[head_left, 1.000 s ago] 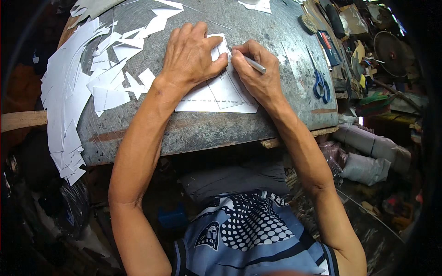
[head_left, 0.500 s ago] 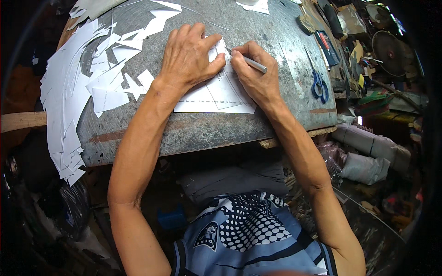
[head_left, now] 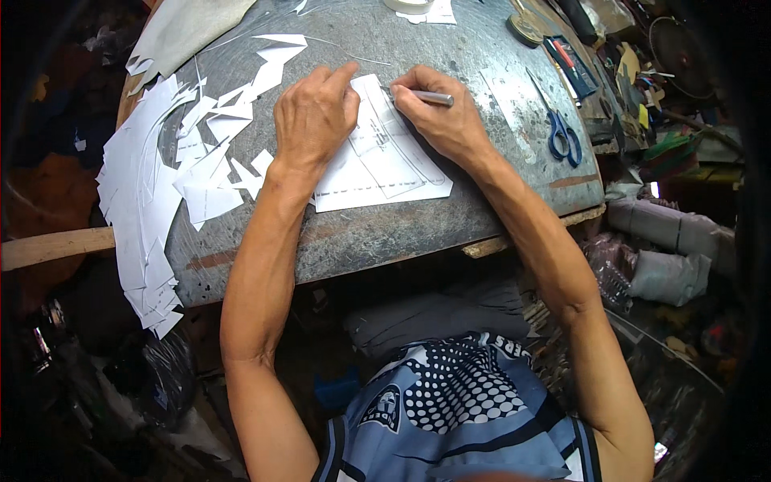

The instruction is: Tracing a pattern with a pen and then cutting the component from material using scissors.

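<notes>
A white paper sheet with printed lines (head_left: 385, 165) lies near the table's front edge, narrowing toward its far end. My left hand (head_left: 315, 116) rests at the sheet's left edge, palm down, with the index finger stretched out and the thumb apart from it; nothing shows in its grasp. On the other side, my right hand (head_left: 440, 104) pinches a slim silver pen-style craft knife (head_left: 432, 97). The tool's tip points left, close to the sheet's right edge near the narrow end; whether it touches the paper I cannot tell.
White paper offcuts (head_left: 148, 193) cover the left of the worn metal-topped table (head_left: 385, 249). Blue-handled scissors (head_left: 564, 138) lie at the right, near a dark tray (head_left: 572, 68) and a round tin (head_left: 524, 30). A roll of tape (head_left: 409, 6) sits at the far edge.
My left hand has shifted off the sheet's middle to its left edge, baring more of the printed lines. My right hand has drawn slightly away from the paper with the craft knife. The view has shifted.
</notes>
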`<state>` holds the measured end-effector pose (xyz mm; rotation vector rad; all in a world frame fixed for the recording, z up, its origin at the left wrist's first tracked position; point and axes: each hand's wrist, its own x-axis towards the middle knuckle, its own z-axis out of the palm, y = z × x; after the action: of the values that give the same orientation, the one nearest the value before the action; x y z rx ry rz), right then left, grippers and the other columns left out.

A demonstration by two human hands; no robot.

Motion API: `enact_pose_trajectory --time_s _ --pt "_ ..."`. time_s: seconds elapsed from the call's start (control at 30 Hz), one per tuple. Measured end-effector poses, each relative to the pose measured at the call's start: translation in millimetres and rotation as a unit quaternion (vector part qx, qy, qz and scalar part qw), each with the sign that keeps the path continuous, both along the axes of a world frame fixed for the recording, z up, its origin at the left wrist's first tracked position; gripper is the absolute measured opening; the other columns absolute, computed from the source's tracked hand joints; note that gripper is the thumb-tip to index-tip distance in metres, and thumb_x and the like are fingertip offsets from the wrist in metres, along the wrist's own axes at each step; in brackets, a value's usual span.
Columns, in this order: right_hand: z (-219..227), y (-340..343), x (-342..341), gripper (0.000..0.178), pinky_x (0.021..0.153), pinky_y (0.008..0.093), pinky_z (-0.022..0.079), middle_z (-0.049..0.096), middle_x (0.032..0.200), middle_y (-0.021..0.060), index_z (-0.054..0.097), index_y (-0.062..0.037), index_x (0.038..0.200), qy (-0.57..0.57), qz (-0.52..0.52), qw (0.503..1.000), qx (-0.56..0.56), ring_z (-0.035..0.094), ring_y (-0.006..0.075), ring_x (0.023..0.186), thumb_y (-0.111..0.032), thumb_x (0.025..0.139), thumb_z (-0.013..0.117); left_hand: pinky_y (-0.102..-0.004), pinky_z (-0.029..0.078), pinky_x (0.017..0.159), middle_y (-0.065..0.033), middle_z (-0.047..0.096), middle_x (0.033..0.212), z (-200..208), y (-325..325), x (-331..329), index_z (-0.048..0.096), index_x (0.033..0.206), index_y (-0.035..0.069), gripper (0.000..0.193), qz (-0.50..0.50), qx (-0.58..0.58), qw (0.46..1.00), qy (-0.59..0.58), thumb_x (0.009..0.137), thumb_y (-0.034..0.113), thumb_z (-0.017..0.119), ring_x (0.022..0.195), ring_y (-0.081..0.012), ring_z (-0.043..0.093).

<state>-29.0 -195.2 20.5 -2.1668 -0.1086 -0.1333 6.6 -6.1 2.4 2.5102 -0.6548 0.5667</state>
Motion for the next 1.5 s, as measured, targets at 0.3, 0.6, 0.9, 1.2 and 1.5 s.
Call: enact_pose_trajectory --time_s 0.3,0.6,0.9,1.2,1.5 --pt "-3.8 -1.2 10.8 0.025 0.072 0.0354 0.056 0.072 0.084 0.0122 0.071 -0.0025 0.097 -0.025 0.031 0.999 0.021 0.069 0.0199 0.079 -0.025 0.092 0.062 -0.0397 0.053 0.076 -0.0116 0.071 0.094 -3.4 4.5 6.4 0.072 0.109 0.008 0.026 0.000 0.005 0.999 -0.045 0.084 0.012 0.064 0.084 -0.0259 0.067" --pt "-10.1 -9.7 21.0 0.029 0.078 0.0366 0.057 0.072 0.091 0.0126 0.072 -0.0046 0.100 -0.004 0.108 0.992 0.071 0.070 0.0226 0.086 -0.031 0.092 0.063 -0.0409 0.049 0.089 -0.0115 0.071 0.101 -10.7 3.3 11.8 0.066 0.121 0.009 0.037 -0.087 -0.034 0.995 -0.033 0.085 0.004 0.060 0.096 -0.0277 0.065" --pt "-11.0 -16.9 15.7 0.029 0.080 0.0376 0.056 0.071 0.093 0.0130 0.072 -0.0046 0.101 -0.024 0.103 0.991 0.082 0.069 0.0226 0.087 -0.031 0.092 0.063 -0.0432 0.047 0.093 -0.0126 0.070 0.103 -11.3 5.7 13.2 0.060 0.130 0.009 0.046 -0.088 -0.007 0.995 -0.037 0.085 0.000 0.057 0.102 -0.0285 0.063" --pt "-14.1 -13.8 19.8 0.027 0.078 0.0350 0.055 0.072 0.092 0.0110 0.073 -0.0043 0.099 -0.020 0.115 0.984 0.133 0.068 0.0197 0.086 -0.029 0.089 0.065 -0.0395 0.052 0.086 -0.0134 0.071 0.102 -3.6 0.5 11.3 0.060 0.131 0.008 0.045 -0.132 -0.036 0.991 0.000 0.087 -0.001 0.058 0.094 -0.0287 0.067" --pt "-13.8 -15.3 19.9 0.028 0.081 0.0353 0.054 0.073 0.096 0.0116 0.073 -0.0035 0.100 -0.013 0.117 0.979 0.166 0.068 0.0218 0.090 -0.026 0.087 0.065 -0.0304 0.056 0.079 -0.0105 0.071 0.100 -5.3 2.9 8.4 0.062 0.132 0.009 0.044 -0.106 -0.113 0.984 0.093 0.088 0.005 0.065 0.090 -0.0169 0.069"
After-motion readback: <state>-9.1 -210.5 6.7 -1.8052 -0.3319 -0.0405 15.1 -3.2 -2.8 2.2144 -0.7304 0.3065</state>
